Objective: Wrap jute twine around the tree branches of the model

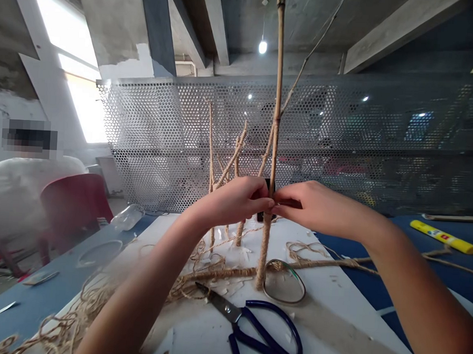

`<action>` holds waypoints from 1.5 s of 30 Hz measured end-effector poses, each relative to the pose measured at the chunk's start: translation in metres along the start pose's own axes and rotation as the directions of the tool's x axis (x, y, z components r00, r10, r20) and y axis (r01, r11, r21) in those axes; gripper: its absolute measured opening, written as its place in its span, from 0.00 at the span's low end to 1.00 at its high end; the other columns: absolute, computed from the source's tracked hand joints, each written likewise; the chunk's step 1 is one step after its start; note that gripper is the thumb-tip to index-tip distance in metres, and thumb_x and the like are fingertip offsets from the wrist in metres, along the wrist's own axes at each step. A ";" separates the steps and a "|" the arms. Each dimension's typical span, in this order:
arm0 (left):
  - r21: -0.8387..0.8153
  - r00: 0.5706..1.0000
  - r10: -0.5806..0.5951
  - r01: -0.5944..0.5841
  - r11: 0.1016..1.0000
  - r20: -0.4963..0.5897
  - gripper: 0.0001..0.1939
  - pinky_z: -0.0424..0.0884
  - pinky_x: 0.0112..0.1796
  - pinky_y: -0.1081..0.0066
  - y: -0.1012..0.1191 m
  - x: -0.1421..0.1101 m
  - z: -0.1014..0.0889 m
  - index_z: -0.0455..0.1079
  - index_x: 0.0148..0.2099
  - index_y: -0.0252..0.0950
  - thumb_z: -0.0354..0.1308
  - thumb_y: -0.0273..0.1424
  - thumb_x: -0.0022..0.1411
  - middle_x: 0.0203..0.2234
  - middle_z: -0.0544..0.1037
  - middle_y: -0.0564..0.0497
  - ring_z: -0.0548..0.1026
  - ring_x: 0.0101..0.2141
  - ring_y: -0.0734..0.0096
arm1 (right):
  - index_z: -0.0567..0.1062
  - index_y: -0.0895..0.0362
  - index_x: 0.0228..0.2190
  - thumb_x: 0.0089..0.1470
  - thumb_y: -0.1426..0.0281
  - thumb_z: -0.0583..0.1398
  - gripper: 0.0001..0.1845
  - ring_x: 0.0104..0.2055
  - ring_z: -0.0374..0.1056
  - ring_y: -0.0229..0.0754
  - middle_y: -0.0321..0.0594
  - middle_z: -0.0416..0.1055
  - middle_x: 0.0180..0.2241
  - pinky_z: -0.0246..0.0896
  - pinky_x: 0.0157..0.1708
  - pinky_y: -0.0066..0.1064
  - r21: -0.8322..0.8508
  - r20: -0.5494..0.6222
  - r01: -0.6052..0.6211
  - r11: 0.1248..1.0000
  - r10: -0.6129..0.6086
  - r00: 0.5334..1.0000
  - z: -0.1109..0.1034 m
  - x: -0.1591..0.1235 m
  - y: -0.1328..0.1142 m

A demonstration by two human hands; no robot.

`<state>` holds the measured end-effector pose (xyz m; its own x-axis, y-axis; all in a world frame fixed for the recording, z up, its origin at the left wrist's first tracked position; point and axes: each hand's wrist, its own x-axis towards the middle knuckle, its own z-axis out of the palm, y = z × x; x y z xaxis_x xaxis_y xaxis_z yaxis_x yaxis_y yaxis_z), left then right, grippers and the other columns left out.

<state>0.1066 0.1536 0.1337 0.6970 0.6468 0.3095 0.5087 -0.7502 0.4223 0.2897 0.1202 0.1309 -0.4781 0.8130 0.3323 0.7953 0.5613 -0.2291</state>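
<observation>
A tall thin branch (276,142) stands upright in front of me, its lower part wrapped in twine (263,247). At the top of that wrapping my two hands meet. My left hand (245,196) is closed on the branch, thumb in front. From the other side my right hand (302,201) pinches thumb and fingers together against the branch; what is between its fingertips is hidden. Below lie scissors (248,325) with dark blue handles, blades parted. Beside the branch's foot rests a thin ring-shaped loop (284,282).
Loose twine (89,301) is heaped at the left. Several smaller branches (210,149) stand behind. A twine-wrapped branch (223,273) lies across the white board (331,330). At right is a yellow tube (443,236). A perforated metal screen (155,136) stands behind; a person (26,176) sits at left.
</observation>
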 end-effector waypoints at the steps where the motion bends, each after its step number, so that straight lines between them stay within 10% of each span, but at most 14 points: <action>1: 0.017 1.000 0.001 -0.001 1.000 -0.016 0.08 0.57 0.18 0.78 0.000 0.000 0.001 0.59 0.27 0.36 0.49 0.32 0.58 0.16 0.66 0.57 0.64 0.18 0.80 | 0.68 0.55 0.22 0.53 0.62 0.53 0.14 0.19 0.53 0.30 0.30 0.64 0.18 0.43 0.16 0.23 0.002 -0.017 0.007 1.000 -0.007 1.000 0.000 0.000 0.000; 10: 0.020 0.989 -0.044 0.048 0.999 -0.144 0.11 0.55 0.17 0.79 -0.001 0.003 0.009 0.57 0.24 0.36 0.51 0.33 0.56 0.15 0.63 0.58 0.62 0.16 0.81 | 0.68 0.55 0.22 0.52 0.62 0.54 0.12 0.21 0.56 0.32 0.31 0.67 0.21 0.45 0.16 0.24 0.015 -0.065 -0.023 1.000 0.024 0.998 0.007 0.003 0.000; 19: -0.129 0.971 -0.007 0.039 0.991 0.240 0.11 0.66 0.21 0.77 -0.010 0.004 0.001 0.65 0.34 0.34 0.48 0.36 0.60 0.24 0.70 0.53 0.70 0.22 0.77 | 0.71 0.57 0.28 0.51 0.64 0.54 0.10 0.27 0.62 0.38 0.39 0.71 0.28 0.49 0.22 0.27 0.119 0.071 -0.044 0.992 0.036 0.997 0.002 0.007 0.012; 27: -0.252 0.942 -0.018 0.108 0.962 0.336 0.13 0.65 0.20 0.76 -0.015 0.012 0.017 0.62 0.25 0.35 0.48 0.36 0.59 0.19 0.67 0.55 0.66 0.18 0.79 | 0.73 0.55 0.27 0.50 0.66 0.54 0.09 0.22 0.57 0.34 0.34 0.69 0.22 0.46 0.20 0.26 0.085 0.043 -0.049 0.995 0.046 0.998 0.000 0.004 0.008; 45: 0.029 0.985 -0.057 0.053 0.998 0.161 0.16 0.60 0.17 0.77 -0.009 0.008 0.021 0.66 0.25 0.35 0.49 0.41 0.56 0.16 0.70 0.53 0.68 0.18 0.77 | 0.74 0.56 0.31 0.49 0.60 0.55 0.14 0.27 0.64 0.39 0.39 0.73 0.28 0.51 0.22 0.28 0.148 0.023 -0.107 0.983 0.105 0.994 -0.001 0.002 0.014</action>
<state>0.1186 0.1626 0.1143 0.7387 0.6585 0.1439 0.5598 -0.7183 0.4131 0.3004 0.1301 0.1292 -0.4007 0.8706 0.2856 0.7778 0.4880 -0.3962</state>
